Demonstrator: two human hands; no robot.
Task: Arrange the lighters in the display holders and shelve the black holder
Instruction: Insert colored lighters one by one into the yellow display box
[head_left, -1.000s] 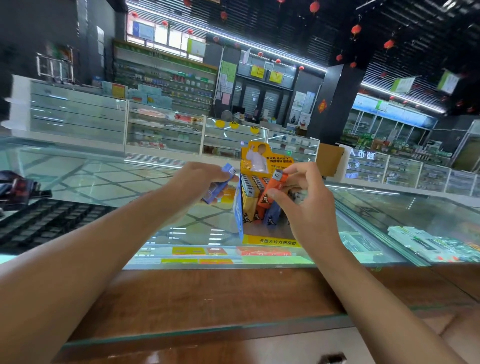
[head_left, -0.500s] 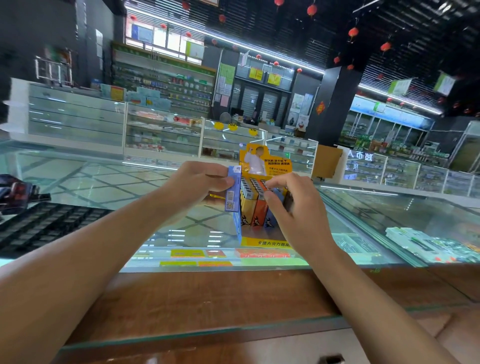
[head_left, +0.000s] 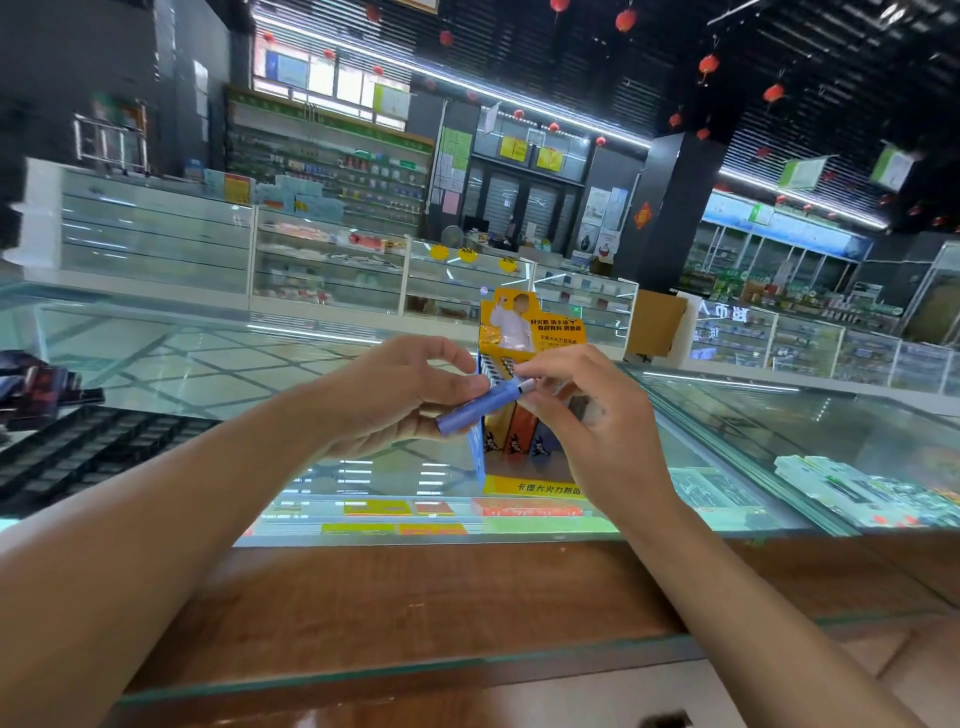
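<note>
Blue lighter (head_left: 480, 408) held slantwise between both hands: the left hand (head_left: 395, 395) curls round its lower body, and the right hand (head_left: 587, 415) pinches its capped end. Just behind the hands stands the yellow display holder (head_left: 530, 486), with seated lighters (head_left: 521, 434) showing in its front row; the held one is not yet slotted. Well left of the left hand, the black holder (head_left: 93, 447) lies on the glass counter (head_left: 779, 426), unshelved, its cells apparently empty. Only the right hand itself screens the yellow holder's mouth.
</note>
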